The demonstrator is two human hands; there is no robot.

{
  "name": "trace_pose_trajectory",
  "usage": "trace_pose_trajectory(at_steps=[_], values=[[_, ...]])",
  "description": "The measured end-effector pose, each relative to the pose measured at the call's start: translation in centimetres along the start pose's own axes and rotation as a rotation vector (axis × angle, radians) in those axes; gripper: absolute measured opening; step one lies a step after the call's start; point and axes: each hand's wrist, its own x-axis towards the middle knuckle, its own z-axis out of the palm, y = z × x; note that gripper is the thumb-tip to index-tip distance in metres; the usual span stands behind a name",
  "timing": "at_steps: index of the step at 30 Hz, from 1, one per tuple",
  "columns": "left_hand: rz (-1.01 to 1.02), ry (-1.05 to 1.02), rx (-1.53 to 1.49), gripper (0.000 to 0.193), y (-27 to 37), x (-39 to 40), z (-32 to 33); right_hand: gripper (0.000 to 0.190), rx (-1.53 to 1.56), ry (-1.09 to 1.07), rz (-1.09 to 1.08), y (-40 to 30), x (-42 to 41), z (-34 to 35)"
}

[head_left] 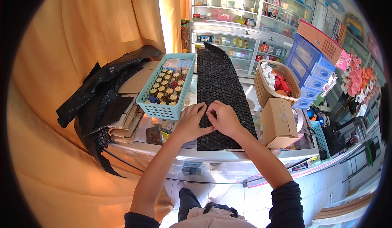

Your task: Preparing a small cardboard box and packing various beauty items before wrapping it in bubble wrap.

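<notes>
A long sheet of black bubble wrap [225,81] lies across the glass counter in front of me, its near end at the counter's edge. My left hand [192,122] rests at the sheet's left side, fingers bent and thumb stretched toward the other hand. Over the middle of the sheet is my right hand [223,117], its fingers curled; whether they pinch the wrap cannot be told. Just beyond my left hand stands a light green plastic basket [160,111] with gold-capped bottles [165,87] and small boxes.
Folded cardboard [127,125] and crumpled black bubble wrap [104,96] lie at the left. To the right stand a closed cardboard box [278,124], a beige basket [260,85] of white bottles and red packs, and blue plastic drawers [309,65]. Scissors [309,131] lie near the right edge.
</notes>
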Motion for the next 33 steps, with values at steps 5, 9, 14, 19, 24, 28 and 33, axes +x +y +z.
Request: trace_pose_trajectory(at_steps=[5,9,14,19,24,28,33], values=[[0.002,0.009,0.005,0.091,-0.1,0.0,0.1,0.006,0.087,0.022,0.105,0.0,0.1,0.0],[0.006,0.005,0.000,0.093,-0.2,0.0,0.3,0.009,0.155,-0.018,0.135,-0.2,0.2,-0.5],[0.014,-0.017,0.050,0.098,-0.4,0.0,0.3,0.011,0.100,-0.079,0.085,-0.1,0.2,-0.4],[0.019,-0.021,0.059,0.098,-0.5,0.1,0.5,0.010,0.094,-0.084,0.116,0.2,0.2,-0.2],[0.015,-0.053,0.065,0.097,-0.2,0.1,0.2,0.006,0.117,-0.094,0.196,0.7,0.1,-0.2],[0.005,-0.078,0.064,0.096,-0.2,0.1,0.0,0.004,0.084,-0.103,0.246,0.8,0.0,0.0],[-0.006,-0.098,0.046,0.096,-0.1,0.1,0.0,0.003,0.055,-0.025,0.225,1.0,-0.2,0.3]])
